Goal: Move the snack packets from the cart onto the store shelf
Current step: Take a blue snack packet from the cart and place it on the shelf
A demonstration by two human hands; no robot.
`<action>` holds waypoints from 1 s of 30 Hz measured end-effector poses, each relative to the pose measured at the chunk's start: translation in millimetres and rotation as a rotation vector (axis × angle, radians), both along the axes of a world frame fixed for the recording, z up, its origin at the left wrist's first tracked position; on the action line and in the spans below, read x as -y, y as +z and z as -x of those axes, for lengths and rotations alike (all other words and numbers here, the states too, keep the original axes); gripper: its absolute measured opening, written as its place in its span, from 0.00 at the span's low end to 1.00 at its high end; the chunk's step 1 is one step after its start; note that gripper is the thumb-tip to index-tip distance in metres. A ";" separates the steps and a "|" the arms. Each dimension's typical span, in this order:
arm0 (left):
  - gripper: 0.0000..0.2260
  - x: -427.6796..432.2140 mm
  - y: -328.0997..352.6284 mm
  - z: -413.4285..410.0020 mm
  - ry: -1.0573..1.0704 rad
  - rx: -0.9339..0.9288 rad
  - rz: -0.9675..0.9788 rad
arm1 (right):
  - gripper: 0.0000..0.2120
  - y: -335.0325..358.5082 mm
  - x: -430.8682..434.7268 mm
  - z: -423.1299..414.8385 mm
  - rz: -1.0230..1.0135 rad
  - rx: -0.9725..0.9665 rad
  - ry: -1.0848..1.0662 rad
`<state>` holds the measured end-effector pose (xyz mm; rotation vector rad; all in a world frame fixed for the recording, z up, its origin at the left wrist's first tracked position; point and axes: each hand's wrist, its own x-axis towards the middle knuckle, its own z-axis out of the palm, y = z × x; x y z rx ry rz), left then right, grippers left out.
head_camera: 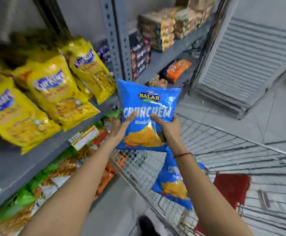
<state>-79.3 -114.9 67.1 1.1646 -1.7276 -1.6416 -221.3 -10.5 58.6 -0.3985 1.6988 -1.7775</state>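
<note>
I hold a blue snack packet [149,106] upright in both hands, above the near-left corner of the wire cart [241,150]. My left hand [123,125] grips its lower left side and my right hand [167,126] its lower right side. A second blue packet [174,183] lies in the cart, partly hidden under my right forearm. The grey store shelf [41,150] is to the left, with several yellow snack packets [53,92] standing on it.
A perforated grey upright post [116,40] divides the shelving. Stacked boxed goods [157,31] and an orange pack [178,70] sit on the far shelf. Green and orange packets [36,184] fill the lower shelf. A red cart seat flap [230,186] and a grey slatted panel [248,62] are to the right.
</note>
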 end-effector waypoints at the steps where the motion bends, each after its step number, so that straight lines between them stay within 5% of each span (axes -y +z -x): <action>1: 0.16 0.7 20.1 -3.9 0.007 -0.039 0.044 | 0.23 19.0 3.1 -2.4 0.050 -0.026 0.020; 9: 0.07 0.5 195.5 -55.9 -0.026 -0.313 0.397 | 0.12 195.0 18.0 -38.5 0.427 -0.231 0.097; 16: 0.20 1.1 315.7 -130.7 0.123 -0.236 0.739 | 0.12 313.6 45.4 -87.3 0.710 -0.266 0.253; 30: 0.35 43.7 412.6 -260.6 0.435 -0.210 0.798 | 0.24 430.6 143.4 -208.5 0.842 -0.519 0.464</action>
